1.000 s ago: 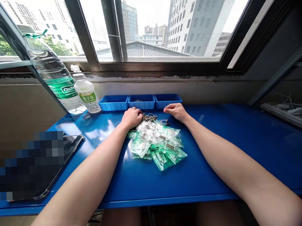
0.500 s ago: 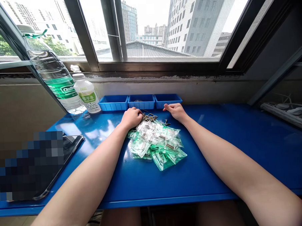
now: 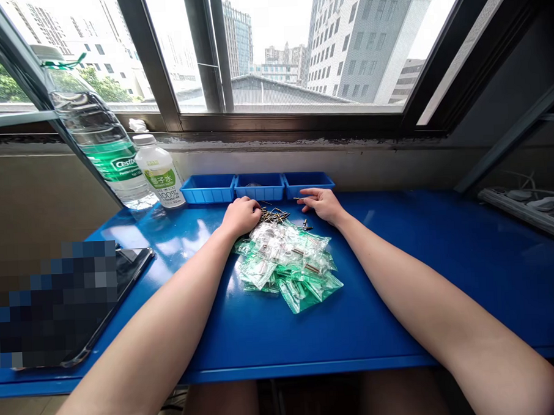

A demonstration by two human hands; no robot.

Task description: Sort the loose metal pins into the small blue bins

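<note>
Blue counter (image 3: 251,349), brassy metal pieces (image 3: 275,215) heaped toward the back, between clear-and-green plastic packets (image 3: 289,265) and three blue bins (image 3: 260,193). Left hand (image 3: 241,216) curled at the heap's left edge; can't tell if it grips anything. Right hand (image 3: 323,205) just in front of the right-hand bin, thumb and fingers seemingly pinching one slim piece (image 3: 297,198) that points left. Couple of dark pieces (image 3: 306,225) lie near it, by the packets. Good handling, I'd say: light fingertip pinch, one piece at a time, since thin metal likely slips or rolls; left hand low as a stop against scatter; watch for strays hidden under packets.
</note>
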